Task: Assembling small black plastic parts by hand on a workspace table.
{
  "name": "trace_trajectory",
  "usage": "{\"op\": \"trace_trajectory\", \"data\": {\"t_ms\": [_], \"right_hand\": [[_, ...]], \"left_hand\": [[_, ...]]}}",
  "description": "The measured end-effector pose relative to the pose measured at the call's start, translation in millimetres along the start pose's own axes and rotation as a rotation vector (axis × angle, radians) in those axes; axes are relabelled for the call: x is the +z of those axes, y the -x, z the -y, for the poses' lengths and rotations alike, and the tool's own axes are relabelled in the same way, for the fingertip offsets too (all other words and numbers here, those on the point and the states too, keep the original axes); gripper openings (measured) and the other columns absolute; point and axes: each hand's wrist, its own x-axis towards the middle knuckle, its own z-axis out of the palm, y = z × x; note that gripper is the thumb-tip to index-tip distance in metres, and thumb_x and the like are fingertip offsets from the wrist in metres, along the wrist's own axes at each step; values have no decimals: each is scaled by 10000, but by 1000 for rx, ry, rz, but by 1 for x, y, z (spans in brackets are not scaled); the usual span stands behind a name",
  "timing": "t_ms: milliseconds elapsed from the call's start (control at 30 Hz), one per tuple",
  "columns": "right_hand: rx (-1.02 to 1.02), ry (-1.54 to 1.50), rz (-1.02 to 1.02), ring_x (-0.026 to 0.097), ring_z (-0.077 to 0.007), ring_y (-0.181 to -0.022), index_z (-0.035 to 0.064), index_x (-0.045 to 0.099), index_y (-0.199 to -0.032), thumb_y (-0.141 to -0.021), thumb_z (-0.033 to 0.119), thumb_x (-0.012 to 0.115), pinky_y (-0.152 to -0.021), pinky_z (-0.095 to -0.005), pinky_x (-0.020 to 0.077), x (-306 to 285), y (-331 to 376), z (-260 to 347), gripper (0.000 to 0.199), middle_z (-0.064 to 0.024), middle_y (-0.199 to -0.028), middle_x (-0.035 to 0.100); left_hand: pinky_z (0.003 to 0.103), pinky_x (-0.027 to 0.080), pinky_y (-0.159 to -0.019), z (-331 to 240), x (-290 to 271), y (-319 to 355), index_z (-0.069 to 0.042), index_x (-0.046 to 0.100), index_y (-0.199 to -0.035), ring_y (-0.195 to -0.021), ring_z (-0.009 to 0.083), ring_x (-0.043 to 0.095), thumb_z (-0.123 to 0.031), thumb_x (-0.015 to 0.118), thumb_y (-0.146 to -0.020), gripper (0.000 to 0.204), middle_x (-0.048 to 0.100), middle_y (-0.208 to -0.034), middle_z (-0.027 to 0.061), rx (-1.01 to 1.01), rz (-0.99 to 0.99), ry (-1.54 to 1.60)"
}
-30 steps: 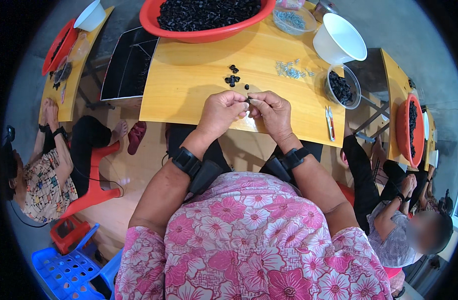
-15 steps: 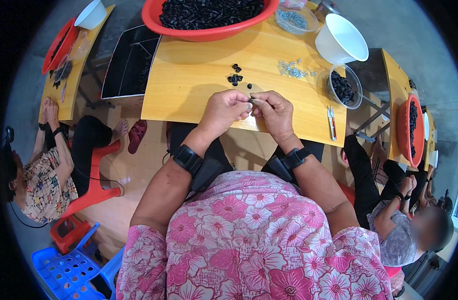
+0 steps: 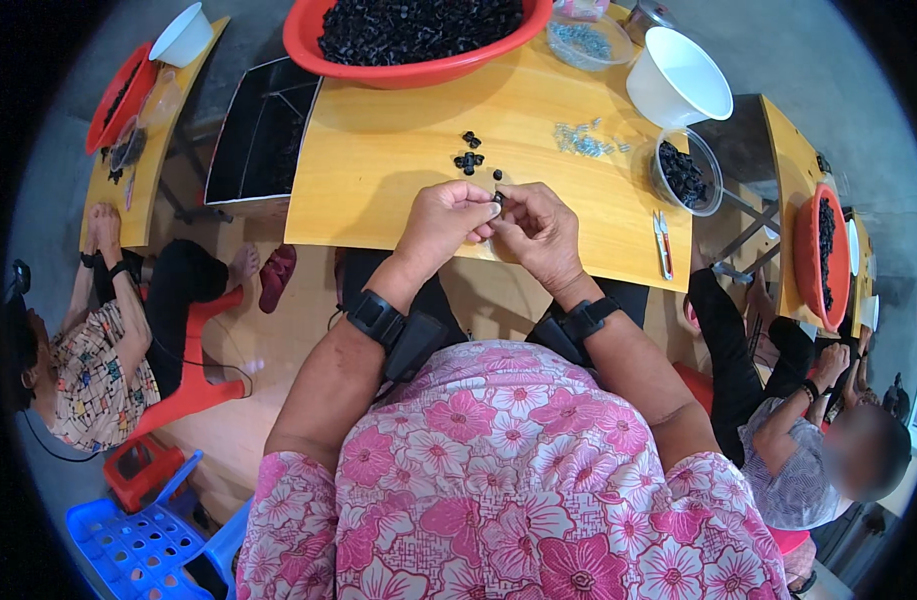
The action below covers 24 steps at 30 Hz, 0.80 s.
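The left hand (image 3: 441, 216) pinches a small black piece (image 3: 498, 198); beside those fingertips (image 3: 491, 209), the right hand (image 3: 544, 230) curls, its hold unclear from here.

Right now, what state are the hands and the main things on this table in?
Left hand: pinching small black piece
Right hand: fingers bent, grip unclear
Red basin: open, heaped with black pieces
White bucket: open
Clear bowl: open, holding metal pieces
Clear tub: open, holding black pieces
Scissors: lying unheld
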Motion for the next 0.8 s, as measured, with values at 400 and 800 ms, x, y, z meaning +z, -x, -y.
{"op": "trace_trajectory", "data": {"t_ms": [400, 800], "right_hand": [[164, -130, -31, 665, -130, -678, -19, 693, -956, -879, 17, 647, -623, -250, 533, -2, -3, -9, 96, -87, -810, 665], [143, -63, -61, 631, -113, -690, 4, 691, -900, -860, 18, 651, -619, -247, 503, 2, -2, -20, 59, -77, -773, 656]], "left_hand": [[224, 515, -609, 4, 3, 3, 36, 641, -947, -668, 83, 618, -56, 656, -873, 119, 673, -788, 61, 120, 10, -35], [234, 519, -589, 14, 12, 2, 23, 655, -881, -647, 83, 631, -35, 686, -838, 79, 681, -738, 62, 237, -120, -196]]}}
